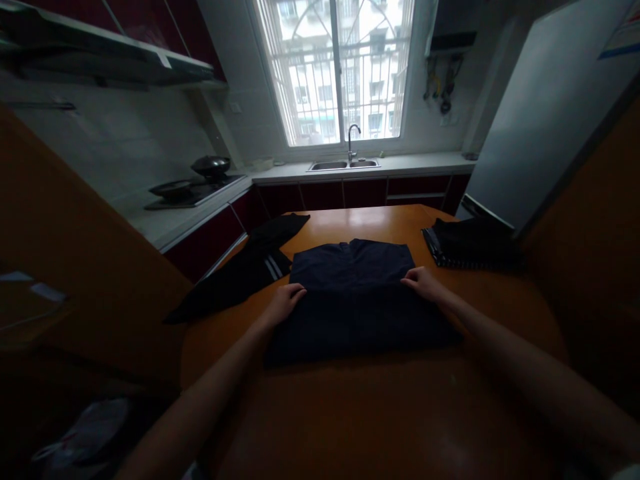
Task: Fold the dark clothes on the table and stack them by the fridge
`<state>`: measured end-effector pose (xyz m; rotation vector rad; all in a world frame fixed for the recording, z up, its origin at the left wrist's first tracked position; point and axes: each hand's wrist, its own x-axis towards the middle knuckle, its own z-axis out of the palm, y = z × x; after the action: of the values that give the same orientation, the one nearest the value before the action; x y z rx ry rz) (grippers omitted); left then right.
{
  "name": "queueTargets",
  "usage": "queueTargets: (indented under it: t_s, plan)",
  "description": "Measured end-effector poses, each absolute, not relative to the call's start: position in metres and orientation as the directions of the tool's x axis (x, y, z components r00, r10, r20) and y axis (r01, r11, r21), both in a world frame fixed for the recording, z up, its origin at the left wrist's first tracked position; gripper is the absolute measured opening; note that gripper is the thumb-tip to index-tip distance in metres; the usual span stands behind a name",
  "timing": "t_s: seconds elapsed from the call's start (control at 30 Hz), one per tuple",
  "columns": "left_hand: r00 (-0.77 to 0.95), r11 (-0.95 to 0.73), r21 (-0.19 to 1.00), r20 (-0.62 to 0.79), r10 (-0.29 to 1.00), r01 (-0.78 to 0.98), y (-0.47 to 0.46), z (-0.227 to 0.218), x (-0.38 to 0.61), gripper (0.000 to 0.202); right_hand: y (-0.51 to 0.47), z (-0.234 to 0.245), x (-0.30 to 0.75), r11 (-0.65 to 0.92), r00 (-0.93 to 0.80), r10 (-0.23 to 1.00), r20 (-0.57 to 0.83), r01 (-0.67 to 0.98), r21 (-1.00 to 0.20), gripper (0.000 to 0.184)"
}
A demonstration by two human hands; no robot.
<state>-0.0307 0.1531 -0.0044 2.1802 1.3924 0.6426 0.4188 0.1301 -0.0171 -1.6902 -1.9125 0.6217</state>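
Observation:
A dark navy garment [355, 300] lies flat on the round orange table [380, 413], folded into a rough rectangle. My left hand [286, 300] rests on its left edge, fingers curled down onto the cloth. At the right edge, my right hand [423, 282] presses the fabric with its fingers bent over it. Whether either hand pinches the cloth or just lies on it is unclear in the dim light.
A black garment with white stripes [245, 270] hangs over the table's left edge. A folded dark pile [467, 243] sits at the table's right. Behind are a counter with a sink [344, 164], a stove with a wok [210, 167], and a fridge [545, 113] at right.

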Motion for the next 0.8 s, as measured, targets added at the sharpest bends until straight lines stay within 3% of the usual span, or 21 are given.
queueTargets:
  t_s: [0.17, 0.27, 0.33, 0.43, 0.5, 0.63, 0.8]
  plan:
    - [0.326, -0.394, 0.453, 0.223, 0.919, 0.800, 0.145, -0.004, -0.029, 0.027, 0.120, -0.011, 0.402, 0.053, 0.032, 0.984, 0.177, 0.887, -0.458, 0.022]
    - [0.335, -0.442, 0.316, 0.339, 0.879, 0.840, 0.130, 0.004, -0.005, 0.034, 0.103, -0.005, 0.367, 0.038, 0.063, 0.952, 0.298, 0.947, -0.320, 0.034]
    - [0.446, -0.545, 0.261, 0.356, 0.821, 0.797, 0.115, 0.005, 0.026, 0.043, 0.088, -0.008, 0.333, 0.144, -0.040, 0.941, 0.335, 0.945, -0.292, 0.043]
    - [0.650, -0.691, 0.233, 0.237, 0.722, 0.684, 0.095, -0.005, 0.071, 0.053, 0.068, -0.023, 0.287, 0.363, -0.283, 0.916, 0.285, 0.888, -0.283, 0.053]
    - [0.706, -0.724, 0.218, 0.164, 0.689, 0.655, 0.089, -0.016, 0.084, 0.060, 0.061, -0.036, 0.278, 0.407, -0.351, 0.908, 0.230, 0.871, -0.275, 0.058]
    - [0.670, -0.678, 0.168, 0.109, 0.735, 0.716, 0.096, -0.031, 0.056, 0.064, 0.063, -0.051, 0.318, 0.266, -0.233, 0.960, 0.154, 0.931, -0.249, 0.067]
    - [0.478, -0.477, 0.106, 0.012, 0.878, 0.873, 0.122, -0.035, -0.013, 0.065, 0.071, -0.052, 0.394, 0.058, -0.049, 0.998, 0.045, 0.976, -0.211, 0.069]
